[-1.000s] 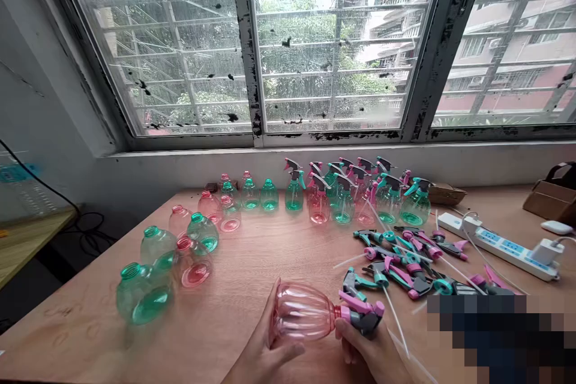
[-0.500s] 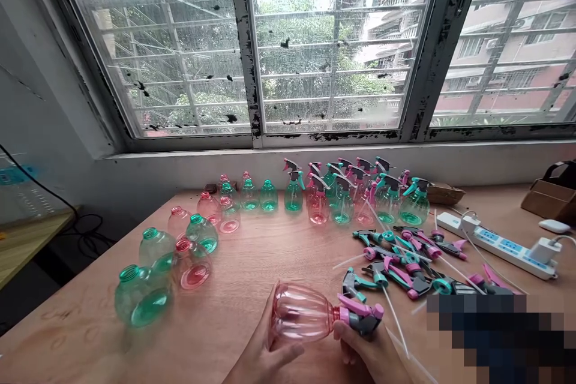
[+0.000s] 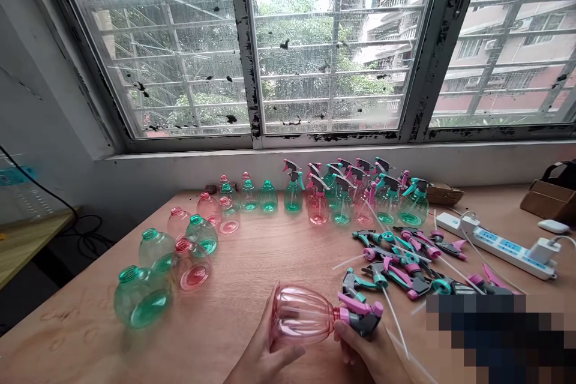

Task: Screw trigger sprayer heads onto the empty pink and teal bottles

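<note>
A clear pink spray bottle [image 3: 303,314] lies sideways between my hands, above the front of the table. My left hand [image 3: 270,336] wraps round its base end, thumb along the near side. At the other end, my right hand [image 3: 360,345] has its fingers closed at the pink collar of the pink and grey spray head [image 3: 362,315]. The head sits at the bottle's neck; how tightly cannot be made out. Just beyond my right hand lies a pile of loose spray heads [image 3: 405,258] in pink, teal and grey, with thin white tubes.
Open pink and green bottles [image 3: 195,234] stand on the left of the wooden table [image 3: 270,252]. Several bottles with spray heads [image 3: 344,204] stand by the wall below the window. At right are a power strip [image 3: 499,246] and a cardboard box [image 3: 551,195].
</note>
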A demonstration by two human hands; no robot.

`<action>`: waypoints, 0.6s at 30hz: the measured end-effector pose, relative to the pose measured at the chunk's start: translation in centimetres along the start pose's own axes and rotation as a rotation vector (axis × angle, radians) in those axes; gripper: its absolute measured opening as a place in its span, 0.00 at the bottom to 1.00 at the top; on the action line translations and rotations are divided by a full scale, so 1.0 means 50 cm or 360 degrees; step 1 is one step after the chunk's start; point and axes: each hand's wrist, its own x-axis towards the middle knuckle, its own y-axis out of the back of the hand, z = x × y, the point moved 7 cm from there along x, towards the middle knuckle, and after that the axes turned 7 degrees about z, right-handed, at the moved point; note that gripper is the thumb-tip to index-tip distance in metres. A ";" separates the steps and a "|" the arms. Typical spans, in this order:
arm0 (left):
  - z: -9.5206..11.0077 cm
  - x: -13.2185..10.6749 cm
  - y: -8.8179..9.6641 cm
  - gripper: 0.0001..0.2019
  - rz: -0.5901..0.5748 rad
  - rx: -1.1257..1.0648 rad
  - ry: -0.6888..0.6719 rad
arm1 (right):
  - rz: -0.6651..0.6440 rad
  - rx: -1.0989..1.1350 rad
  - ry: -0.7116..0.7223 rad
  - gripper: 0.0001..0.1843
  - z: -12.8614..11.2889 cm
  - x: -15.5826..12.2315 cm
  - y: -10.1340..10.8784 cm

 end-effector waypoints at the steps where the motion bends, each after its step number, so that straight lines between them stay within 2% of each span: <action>1: 0.001 -0.001 -0.001 0.57 0.0009 -0.0007 -0.0006 | -0.0005 0.0001 0.0001 0.27 -0.001 0.001 0.000; 7: 0.003 -0.004 -0.006 0.62 0.0031 -0.0017 -0.0020 | 0.0009 0.0010 0.0001 0.27 -0.006 -0.001 0.000; 11: 0.002 0.001 -0.001 0.55 0.0013 -0.0024 0.0008 | 0.0034 0.0039 -0.0005 0.27 -0.009 -0.002 0.000; 18: 0.003 -0.005 0.001 0.55 0.0057 -0.0023 -0.0030 | 0.0063 0.0190 0.0022 0.25 -0.020 0.001 -0.002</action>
